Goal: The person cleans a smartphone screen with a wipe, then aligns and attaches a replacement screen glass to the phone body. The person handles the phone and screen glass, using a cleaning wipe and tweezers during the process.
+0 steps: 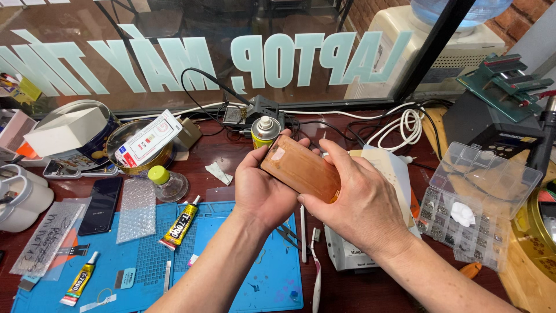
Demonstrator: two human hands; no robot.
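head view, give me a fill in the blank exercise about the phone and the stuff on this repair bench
1. Both hands, the left hand and the right hand, hold a phone with an ____ back.
2. The work mat under the hands is ____ in colour.
3. The small clear bottle beside the bubble wrap has a ____ cap.
4. The clear parts box at the right stands with its lid ____.

Missing words: orange-brown; blue; yellow-green; open
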